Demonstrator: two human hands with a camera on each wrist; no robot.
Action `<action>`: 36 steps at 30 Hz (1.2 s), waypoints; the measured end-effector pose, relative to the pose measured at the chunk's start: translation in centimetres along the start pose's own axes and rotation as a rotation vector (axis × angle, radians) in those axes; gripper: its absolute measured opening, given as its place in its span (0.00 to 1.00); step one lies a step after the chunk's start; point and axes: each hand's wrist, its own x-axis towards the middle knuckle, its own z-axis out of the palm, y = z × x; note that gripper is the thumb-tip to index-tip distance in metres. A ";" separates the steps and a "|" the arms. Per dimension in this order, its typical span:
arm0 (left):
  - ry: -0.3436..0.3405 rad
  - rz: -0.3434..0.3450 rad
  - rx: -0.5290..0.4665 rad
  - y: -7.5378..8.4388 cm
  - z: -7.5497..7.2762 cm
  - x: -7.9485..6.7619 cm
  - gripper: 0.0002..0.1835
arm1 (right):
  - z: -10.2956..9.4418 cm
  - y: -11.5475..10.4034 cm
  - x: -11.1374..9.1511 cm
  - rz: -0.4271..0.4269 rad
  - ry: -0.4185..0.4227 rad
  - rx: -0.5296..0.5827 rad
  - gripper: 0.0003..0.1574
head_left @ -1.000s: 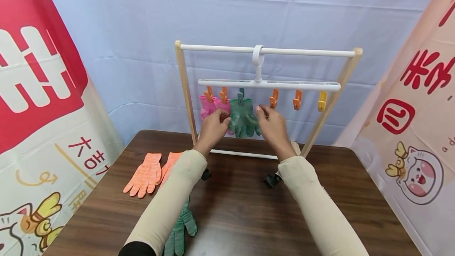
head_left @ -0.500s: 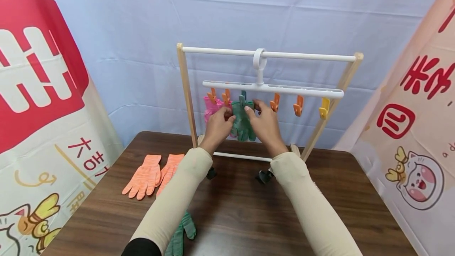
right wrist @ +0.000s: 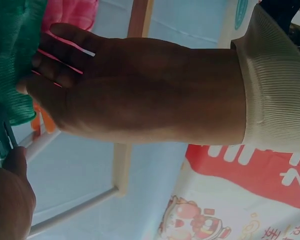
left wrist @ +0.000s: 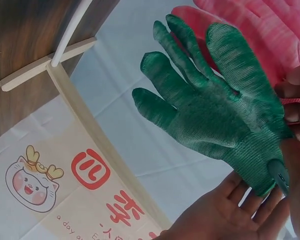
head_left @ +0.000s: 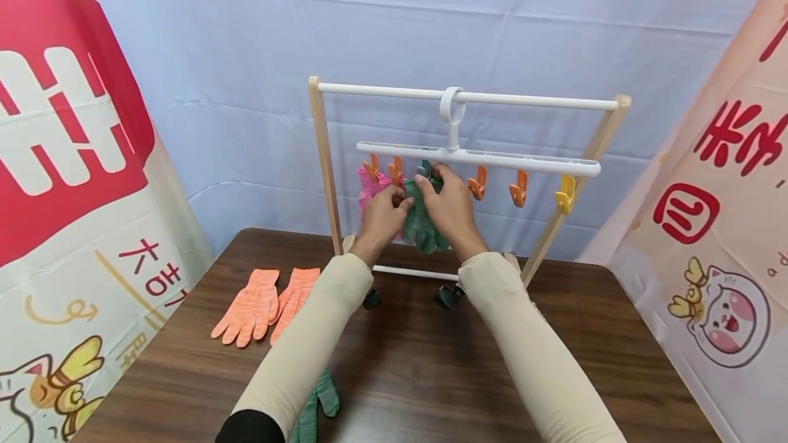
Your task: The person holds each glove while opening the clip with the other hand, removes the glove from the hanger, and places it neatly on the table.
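A green knit glove [left wrist: 215, 110] hangs fingers down from a dark green clip [head_left: 423, 168] on the white hanger [head_left: 523, 161]. My left hand [head_left: 383, 217] pinches the glove's left edge near the cuff; the right wrist view shows its thumb at the fabric. At the cuff's upper right, my right hand [head_left: 452, 207] has its thumb and fingers around the clip; its thumb [right wrist: 16, 162] lies on the clip's handle in the right wrist view. Pink gloves [head_left: 371, 186] hang just left, from two orange clips [head_left: 395, 168], partly hidden by my left hand.
The hanger hooks over the top rod of a wood-and-white rack [head_left: 320, 156]. Two orange clips [head_left: 519, 189] and a yellow clip [head_left: 565, 193] hang at right. Orange gloves [head_left: 252, 306] and another green glove [head_left: 317, 405], partly under my left sleeve, lie on the brown table [head_left: 418, 374].
My right hand has moved left and up, from the glove's right side to the green clip. My left hand stays at the glove's left edge. The hanger has shifted slightly right and tilted.
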 end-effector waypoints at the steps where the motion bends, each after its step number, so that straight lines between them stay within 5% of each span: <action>1: 0.000 0.002 0.001 0.0 0.0 0.0 0.09 | 0.1 -0.1 0.0 0.003 0.004 0.001 0.27; 23: -0.005 0.007 -0.029 0.2 -0.8 -1.1 0.06 | 0.0 -0.6 0.1 -0.038 0.134 -0.061 0.21; 36: -0.056 0.011 -0.017 -1.3 -1.2 -2.2 0.06 | 0.0 -0.6 -0.3 -0.020 0.115 -0.041 0.22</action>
